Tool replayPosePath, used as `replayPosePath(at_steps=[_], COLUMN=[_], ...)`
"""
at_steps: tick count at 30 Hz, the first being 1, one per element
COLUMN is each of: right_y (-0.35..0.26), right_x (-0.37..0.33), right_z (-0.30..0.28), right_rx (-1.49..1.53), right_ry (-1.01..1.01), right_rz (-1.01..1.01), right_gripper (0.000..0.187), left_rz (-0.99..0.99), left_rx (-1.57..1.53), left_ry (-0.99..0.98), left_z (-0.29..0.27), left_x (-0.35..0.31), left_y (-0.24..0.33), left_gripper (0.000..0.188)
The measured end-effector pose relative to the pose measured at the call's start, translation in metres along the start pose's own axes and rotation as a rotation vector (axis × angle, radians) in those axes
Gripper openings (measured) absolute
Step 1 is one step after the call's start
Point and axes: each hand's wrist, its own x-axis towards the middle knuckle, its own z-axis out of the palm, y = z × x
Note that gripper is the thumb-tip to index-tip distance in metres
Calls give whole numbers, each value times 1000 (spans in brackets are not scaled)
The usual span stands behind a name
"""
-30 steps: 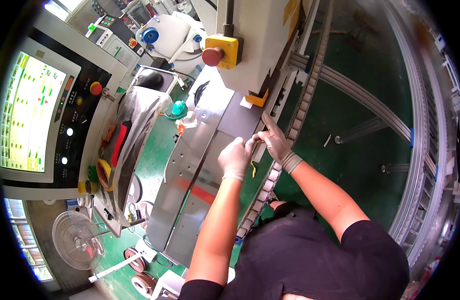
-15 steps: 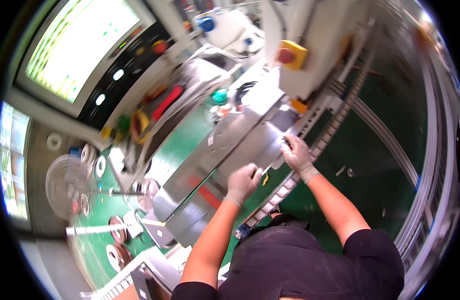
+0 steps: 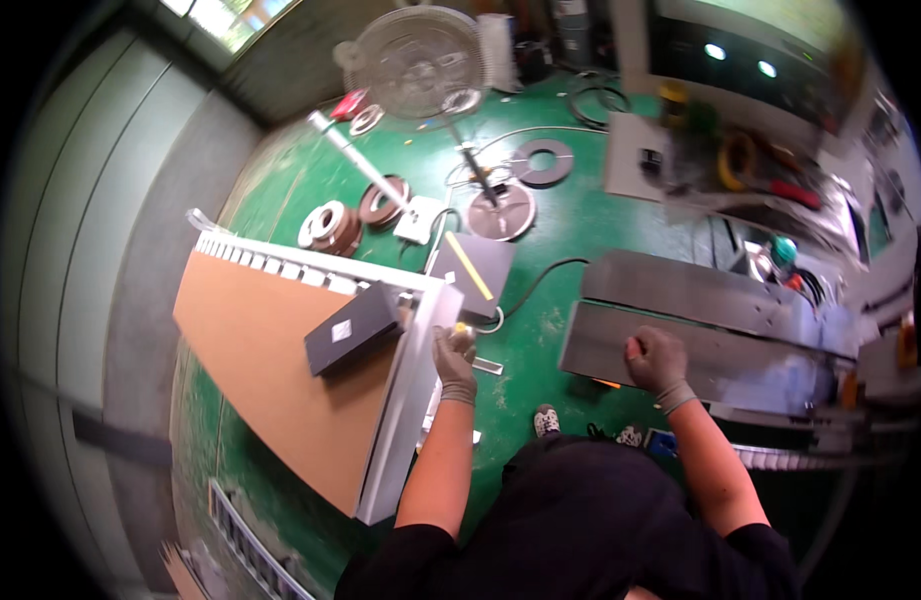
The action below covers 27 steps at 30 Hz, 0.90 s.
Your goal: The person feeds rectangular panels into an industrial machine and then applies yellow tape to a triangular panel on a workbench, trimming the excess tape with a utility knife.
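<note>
My left hand [image 3: 454,362], in a grey glove, is closed beside the white frame edge of a bench topped with a brown board [image 3: 270,365]. A small yellow and white thing [image 3: 463,330] shows at its fingertips; whether it is held I cannot tell. My gloved right hand [image 3: 659,362] is curled closed above a long grey metal plate assembly [image 3: 720,330], with a reddish spot at the fingertips. What it may hold is hidden. On the brown board lies a dark grey box-shaped piece [image 3: 352,328] with a white label.
A standing fan [image 3: 420,62] rises from the green floor beyond the bench. Several ring-shaped coils [image 3: 332,228] and a dark flat panel [image 3: 472,272] with a yellow strip lie near it. A cluttered worktable [image 3: 760,190] stands at the far right. A black cable crosses the floor.
My view has turned left, bringing the brown-topped bench in front of my left hand. Both hands have come away from where they were at the metal plate's near edge.
</note>
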Motion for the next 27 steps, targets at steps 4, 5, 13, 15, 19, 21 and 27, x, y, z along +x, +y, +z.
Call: replayPosePath(at_steps=[4, 5, 13, 15, 19, 21, 27], right_y=[-5, -5, -4, -3, -6, -4, 3], right_x=[8, 7, 10, 9, 8, 8, 8], right_z=[2, 0, 0, -3, -2, 0, 5], right_rx=[-29, -39, 81, 98, 89, 73, 98], right_ry=[-3, -6, 14, 12, 59, 76, 49], right_rz=[-4, -8, -6, 6, -19, -43, -13], right_gripper=[18, 19, 15, 15, 17, 18, 17], left_rz=[72, 88, 192, 79, -9, -10, 116], left_rx=[-117, -109, -16, -26, -82, -112, -167], left_ry=[434, 488, 639, 556, 415, 368, 702], left_z=[-54, -60, -91, -94, -99, -103, -87], left_x=[40, 46, 104, 100, 90, 89, 102], left_y=[26, 34, 72, 70, 76, 77, 93], left_gripper=[66, 63, 52, 47, 40, 38, 60])
